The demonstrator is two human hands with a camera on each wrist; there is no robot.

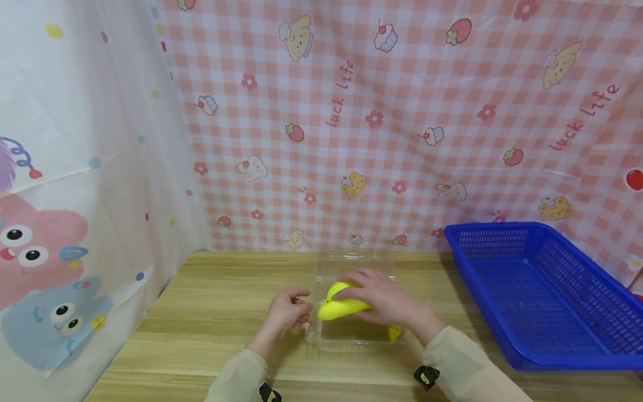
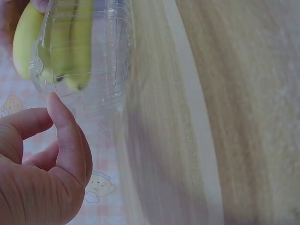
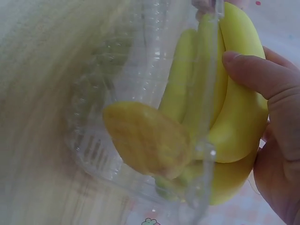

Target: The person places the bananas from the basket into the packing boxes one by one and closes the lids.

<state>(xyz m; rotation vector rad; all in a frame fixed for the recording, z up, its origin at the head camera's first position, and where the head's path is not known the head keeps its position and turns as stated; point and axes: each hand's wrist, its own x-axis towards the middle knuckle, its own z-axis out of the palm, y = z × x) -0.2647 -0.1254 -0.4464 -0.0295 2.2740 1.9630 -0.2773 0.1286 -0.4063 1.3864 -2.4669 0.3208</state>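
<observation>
A clear plastic box (image 1: 351, 343) lies on the wooden table with its lid flap (image 1: 351, 262) standing open at the back. Over and partly inside it is a bunch of yellow bananas (image 1: 344, 309). My right hand (image 1: 384, 298) grips the bunch from above, the thumb (image 3: 253, 70) pressed along one banana. At the box's left side, my left hand (image 1: 287, 310) pinches the rim at a corner between thumb and index fingertip (image 2: 54, 103). A yellow-orange, mango-like fruit (image 3: 145, 138) shows through the clear wall near the box's front right corner.
A blue plastic basket (image 1: 522, 312) with mesh sides stands to the right on the table (image 1: 226, 290). Behind the table hangs a pink checked cloth (image 1: 321, 151), and a white cartoon-print cloth (image 1: 115, 212) hangs at the left.
</observation>
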